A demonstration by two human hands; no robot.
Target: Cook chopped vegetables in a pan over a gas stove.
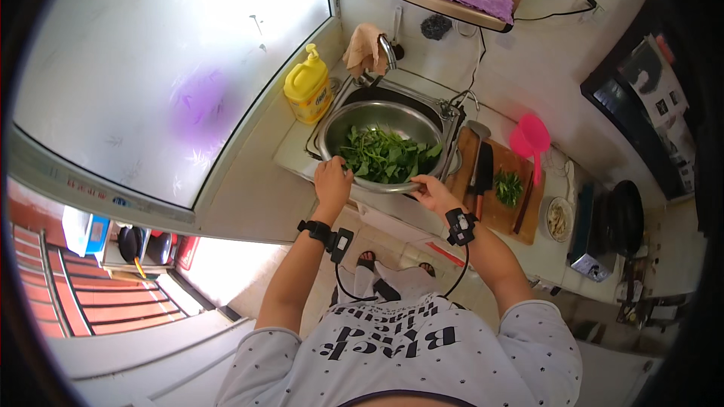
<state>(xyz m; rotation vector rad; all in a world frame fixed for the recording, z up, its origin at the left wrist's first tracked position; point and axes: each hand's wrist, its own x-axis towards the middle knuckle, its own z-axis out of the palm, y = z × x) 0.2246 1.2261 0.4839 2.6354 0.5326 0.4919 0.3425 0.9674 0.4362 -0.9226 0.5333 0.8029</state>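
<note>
A wide stainless steel basin (380, 111) rests over the kitchen sink (404, 90), with leafy greens (384, 155) heaped toward its near side. My left hand (334, 180) grips the near left part of the rim. On the near right, my right hand (434, 192) holds the same rim, thumb above and fingers below. Whether the basin bears on the sink's edge or is slightly raised, I cannot tell. Behind it stands the faucet (389, 52), with a tan cloth (363, 50) draped over it.
Left of the sink stands a yellow detergent bottle (309, 87). On the right, a wooden cutting board (529, 209) carries a cleaver (484, 167), a spatula (478, 129) and chopped greens (508, 187). A pink ladle (530, 137), a bowl of pale food (559, 219) and a gas stove (591, 226) are farther right.
</note>
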